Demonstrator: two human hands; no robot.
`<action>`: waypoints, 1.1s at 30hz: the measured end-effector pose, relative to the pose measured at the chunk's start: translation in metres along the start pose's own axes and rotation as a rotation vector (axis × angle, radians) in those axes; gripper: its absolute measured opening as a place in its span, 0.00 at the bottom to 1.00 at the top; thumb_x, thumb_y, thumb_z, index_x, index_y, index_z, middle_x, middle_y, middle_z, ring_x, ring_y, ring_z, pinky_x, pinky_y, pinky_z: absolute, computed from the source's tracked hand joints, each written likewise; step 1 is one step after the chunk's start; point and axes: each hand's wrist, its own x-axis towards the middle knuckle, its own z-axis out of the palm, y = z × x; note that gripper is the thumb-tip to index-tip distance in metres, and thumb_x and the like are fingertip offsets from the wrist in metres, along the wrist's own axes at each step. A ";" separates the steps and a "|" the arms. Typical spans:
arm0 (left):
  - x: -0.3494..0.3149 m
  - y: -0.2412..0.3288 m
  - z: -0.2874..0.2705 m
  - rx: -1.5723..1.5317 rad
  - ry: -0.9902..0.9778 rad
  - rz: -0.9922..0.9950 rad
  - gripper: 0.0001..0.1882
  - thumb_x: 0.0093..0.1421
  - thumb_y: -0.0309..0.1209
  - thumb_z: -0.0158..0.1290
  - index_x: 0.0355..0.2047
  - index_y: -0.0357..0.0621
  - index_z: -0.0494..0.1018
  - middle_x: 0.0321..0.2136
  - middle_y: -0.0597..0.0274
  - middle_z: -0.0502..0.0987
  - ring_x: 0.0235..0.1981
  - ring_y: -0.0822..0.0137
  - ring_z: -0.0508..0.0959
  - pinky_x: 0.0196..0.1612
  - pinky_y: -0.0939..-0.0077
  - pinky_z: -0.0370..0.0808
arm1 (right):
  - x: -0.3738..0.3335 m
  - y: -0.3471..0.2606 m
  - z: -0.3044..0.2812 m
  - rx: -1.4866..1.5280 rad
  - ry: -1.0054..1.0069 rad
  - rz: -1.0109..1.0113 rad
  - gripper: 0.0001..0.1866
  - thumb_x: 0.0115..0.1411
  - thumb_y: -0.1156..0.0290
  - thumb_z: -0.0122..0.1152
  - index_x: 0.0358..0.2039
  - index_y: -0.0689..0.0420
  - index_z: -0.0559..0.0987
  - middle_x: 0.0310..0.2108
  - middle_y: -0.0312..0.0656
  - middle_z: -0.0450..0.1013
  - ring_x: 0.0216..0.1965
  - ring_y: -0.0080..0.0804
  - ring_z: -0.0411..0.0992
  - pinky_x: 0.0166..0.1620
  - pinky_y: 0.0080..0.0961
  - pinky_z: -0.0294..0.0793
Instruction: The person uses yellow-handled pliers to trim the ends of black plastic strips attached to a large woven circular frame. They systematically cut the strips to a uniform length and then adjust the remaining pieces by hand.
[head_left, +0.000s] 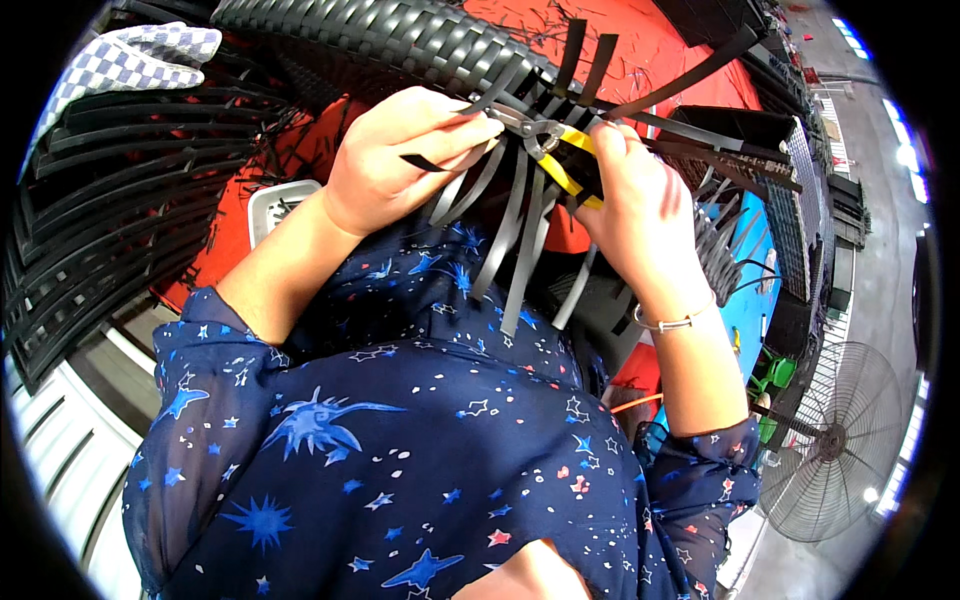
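Note:
In front of me lies a black woven piece (pixel 400 45) of flat plastic strips, its loose strip ends (pixel 515 230) hanging toward my lap. My right hand (pixel 640 190) is closed around yellow-handled pliers or cutters (pixel 565 175), whose metal jaws point left among the strips at the weave's edge. My left hand (pixel 400 150) pinches a black strip (pixel 497 90) close to the jaws. Another short strip end pokes out between its fingers. Whether the jaws grip a strip cannot be made out.
A red work surface (pixel 230 215) strewn with black offcuts lies beneath the weave. A pale tray (pixel 275 205) stands left of my forearm. More black woven work (pixel 130 190) and a checked cloth glove (pixel 130 70) are at the left. A large fan (pixel 835 440) stands at the right.

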 end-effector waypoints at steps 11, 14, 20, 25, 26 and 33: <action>-0.003 0.014 -0.013 -0.056 -0.047 0.033 0.11 0.50 0.16 0.64 0.35 0.35 0.81 0.32 0.54 0.81 0.30 0.58 0.80 0.35 0.68 0.76 | -0.011 0.005 0.010 0.076 0.049 0.027 0.27 0.43 0.73 0.75 0.42 0.56 0.70 0.38 0.46 0.73 0.38 0.52 0.76 0.40 0.42 0.76; -0.023 0.002 -0.034 0.132 -0.012 -0.151 0.04 0.56 0.25 0.63 0.31 0.40 0.81 0.30 0.56 0.82 0.30 0.58 0.81 0.35 0.68 0.77 | -0.015 0.006 0.010 0.122 0.104 -0.031 0.29 0.40 0.72 0.76 0.42 0.57 0.69 0.38 0.47 0.72 0.38 0.52 0.75 0.41 0.42 0.76; -0.011 0.002 -0.028 0.123 -0.009 -0.222 0.07 0.57 0.25 0.61 0.37 0.40 0.81 0.29 0.56 0.80 0.30 0.59 0.81 0.35 0.70 0.77 | -0.012 0.005 -0.006 0.137 0.053 -0.049 0.30 0.39 0.75 0.73 0.44 0.59 0.69 0.39 0.50 0.72 0.42 0.54 0.74 0.43 0.41 0.75; -0.006 -0.003 -0.019 0.048 -0.160 -0.179 0.17 0.53 0.20 0.62 0.45 0.41 0.81 0.37 0.57 0.79 0.36 0.61 0.80 0.39 0.72 0.77 | -0.009 0.004 -0.015 -0.001 0.026 -0.046 0.29 0.39 0.78 0.72 0.43 0.59 0.69 0.38 0.49 0.72 0.39 0.52 0.75 0.41 0.40 0.77; -0.005 -0.004 -0.019 0.060 -0.180 -0.166 0.18 0.52 0.20 0.62 0.45 0.41 0.81 0.37 0.57 0.78 0.36 0.61 0.80 0.39 0.72 0.77 | -0.009 0.005 -0.013 -0.017 0.037 -0.063 0.29 0.38 0.79 0.72 0.42 0.59 0.69 0.37 0.49 0.72 0.38 0.51 0.76 0.40 0.39 0.78; -0.007 -0.005 -0.016 0.036 -0.149 -0.176 0.17 0.51 0.20 0.62 0.44 0.39 0.81 0.38 0.57 0.78 0.37 0.61 0.79 0.40 0.73 0.77 | -0.014 0.012 -0.006 -0.010 0.073 -0.077 0.27 0.39 0.82 0.69 0.42 0.60 0.69 0.38 0.51 0.73 0.38 0.53 0.75 0.40 0.41 0.77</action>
